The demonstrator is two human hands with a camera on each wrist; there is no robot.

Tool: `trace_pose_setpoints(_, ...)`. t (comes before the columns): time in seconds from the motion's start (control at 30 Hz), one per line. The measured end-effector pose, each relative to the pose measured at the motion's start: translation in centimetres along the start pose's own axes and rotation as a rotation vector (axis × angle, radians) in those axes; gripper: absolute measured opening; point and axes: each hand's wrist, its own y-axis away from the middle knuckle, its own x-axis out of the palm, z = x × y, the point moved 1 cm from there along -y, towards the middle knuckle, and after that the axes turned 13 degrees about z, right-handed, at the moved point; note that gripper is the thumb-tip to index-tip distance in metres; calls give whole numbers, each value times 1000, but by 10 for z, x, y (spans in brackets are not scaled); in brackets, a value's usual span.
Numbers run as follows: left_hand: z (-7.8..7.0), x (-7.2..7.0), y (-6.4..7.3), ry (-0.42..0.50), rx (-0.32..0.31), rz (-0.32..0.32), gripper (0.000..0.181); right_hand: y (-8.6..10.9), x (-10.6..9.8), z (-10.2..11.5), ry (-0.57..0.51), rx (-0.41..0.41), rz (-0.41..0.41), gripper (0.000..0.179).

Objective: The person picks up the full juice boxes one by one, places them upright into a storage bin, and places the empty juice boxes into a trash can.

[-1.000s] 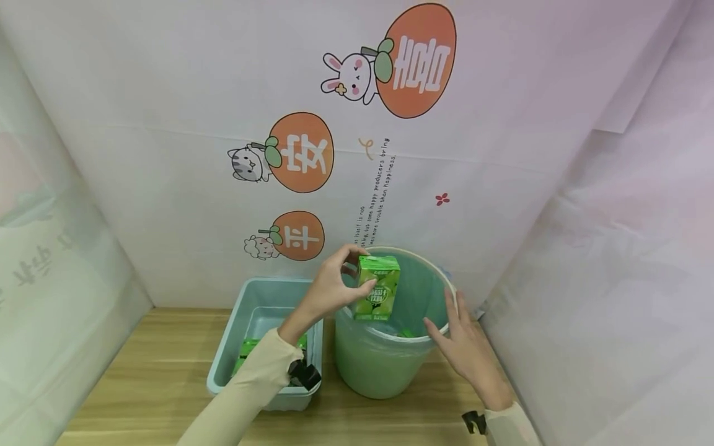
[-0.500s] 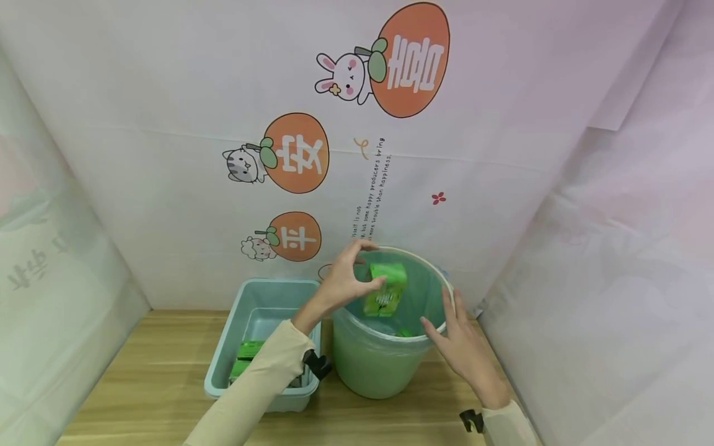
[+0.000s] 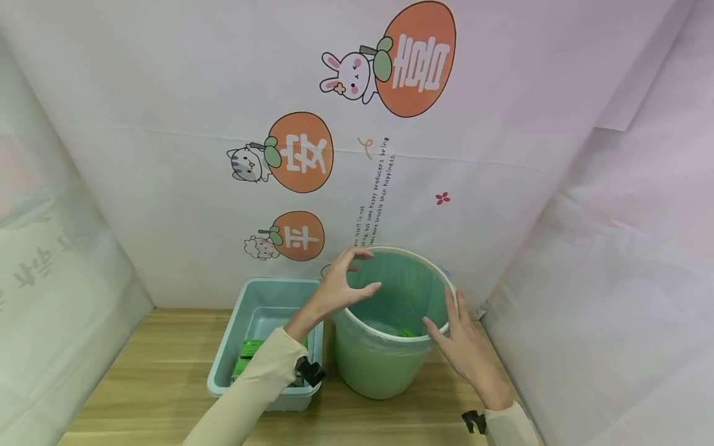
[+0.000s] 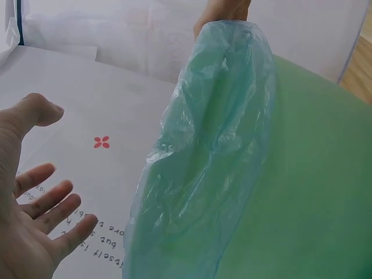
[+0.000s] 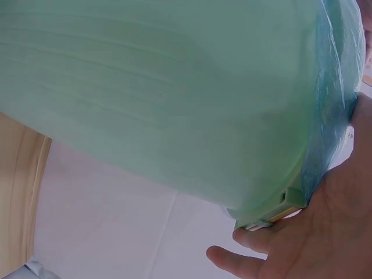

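My left hand (image 3: pixel 341 286) hovers over the left side of a green trash can (image 3: pixel 379 365), fingers spread and thumb apart, holding nothing. In the left wrist view the same hand (image 4: pixel 35 203) shows beside the can's rim. A thin bluish plastic bag (image 4: pixel 203 145) lines the can and folds over its edge. My right hand (image 3: pixel 465 347) holds the can's right rim, thumb at the inner side and fingers along the outside. The right wrist view has these fingers (image 5: pixel 238 263) by a rim piece. Low inside the can, a bit of green packaging (image 3: pixel 406 332) shows.
A light-blue plastic basin (image 3: pixel 223 347) stands left of the can, with green juice boxes (image 3: pixel 251 348) in it, partly hidden by the left sleeve. Both stand on a wood-grain table (image 3: pixel 134 371). White printed cloth (image 3: pixel 184 204) encloses the back and sides.
The green juice box left my left hand and dropped into the trash can. The left fingers spread and stayed above the opening. My right hand kept its place on the rim.
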Motion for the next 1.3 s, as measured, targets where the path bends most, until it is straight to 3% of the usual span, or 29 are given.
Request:
trace_pose_setpoints(0.7, -3, 1, 26, -56, -37, 5, 54, 3, -2, -6, 19, -6, -24, 90)
trace_pose_setpoints(1.13, 4, -4, 62, -107, -60, 9, 49, 2, 2, -5, 4, -21, -31, 89)
trace_pose_setpoints(1.3, 9, -8, 76, -122, -103, -3, 49, 0, 3, -2, -11, -12, -24, 90)
